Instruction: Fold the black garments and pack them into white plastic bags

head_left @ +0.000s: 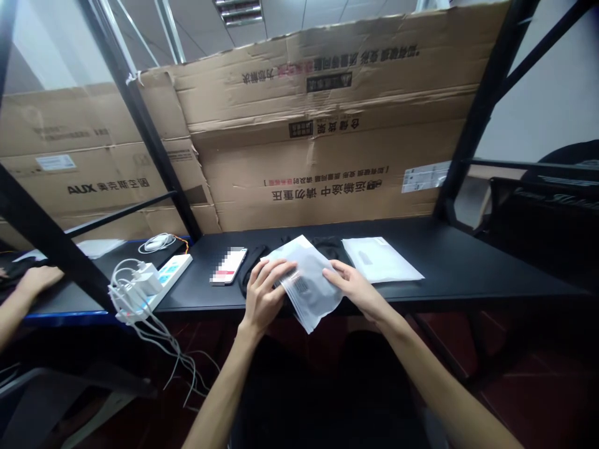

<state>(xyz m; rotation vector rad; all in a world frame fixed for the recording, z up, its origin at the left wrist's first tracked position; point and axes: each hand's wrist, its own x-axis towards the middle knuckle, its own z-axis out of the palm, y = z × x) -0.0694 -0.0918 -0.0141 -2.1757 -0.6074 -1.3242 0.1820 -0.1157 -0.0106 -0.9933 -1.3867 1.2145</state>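
A translucent zip-seal plastic bag (309, 284) with something grey and printed inside lies across the table's front edge, held between both hands. My left hand (266, 293) rests over its left side, fingers on top. My right hand (355, 288) grips its right edge. Black fabric (253, 269) lies bunched beneath and behind the bag, partly hidden by it. To the right, a flat white packet (377, 259) lies on the black table (449, 268), just beyond my right hand's fingers. A phone (229, 265) with a blurred screen lies left of my left hand.
A white power strip (156, 288) with plugged-in chargers and trailing white cables sits at the table's left end. Past a black upright, a co-worker's hand (40, 280) rests on a neighbouring bench. Cardboard sheets (322, 168) stand along the back.
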